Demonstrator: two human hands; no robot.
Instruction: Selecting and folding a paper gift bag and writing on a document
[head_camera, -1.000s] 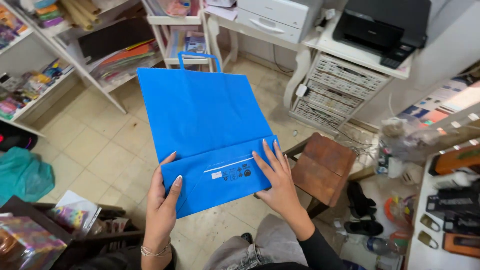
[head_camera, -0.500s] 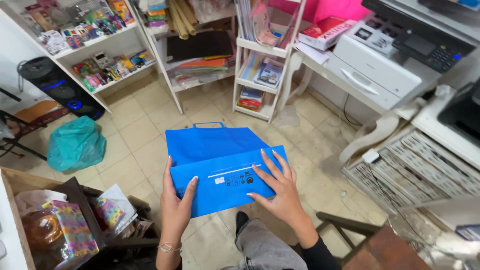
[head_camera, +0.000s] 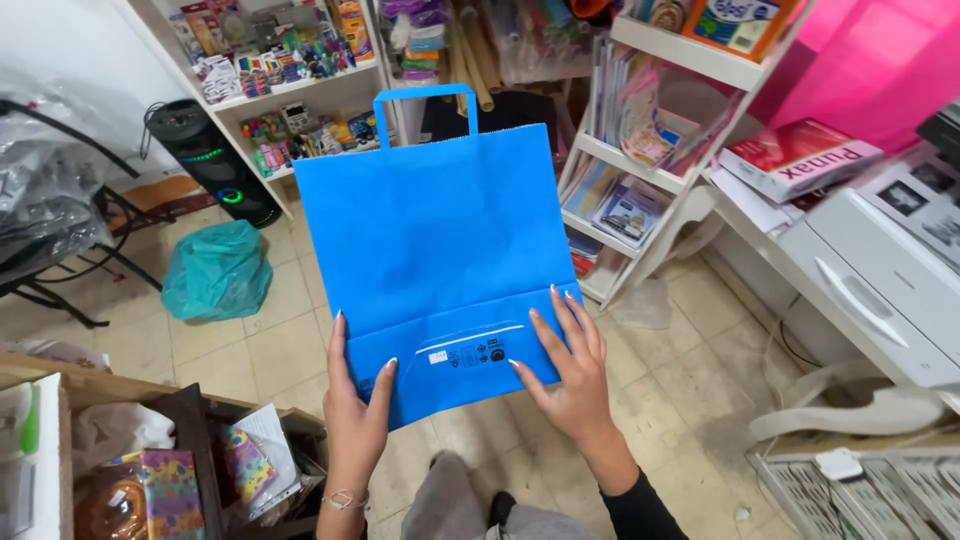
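Blue paper bag (head_camera: 435, 250) held flat and upright in front of the person, handle (head_camera: 425, 105) at the top, folded bottom flap facing the camera with a small white label and dark printed marks on it. Left hand (head_camera: 355, 415) grips the bag's lower left corner: thumb laid across the front of the flap, fingers tucked behind, hold closed on the paper. Right hand (head_camera: 570, 375) lies spread and flat on the flap's right half, fingers fanned wide, pressing on the paper rather than pinching it; whether the thumb hooks behind the edge I cannot tell. Bag hangs above a tiled floor (head_camera: 250, 340). A teal plastic sack (head_camera: 215, 270) sits on the tiles to the left, near a black speaker (head_camera: 200, 160) with green lights. White shelves (head_camera: 640, 150) with paper goods stand behind and right of the bag. A white printer (head_camera: 880, 270) stands at far right, well apart.
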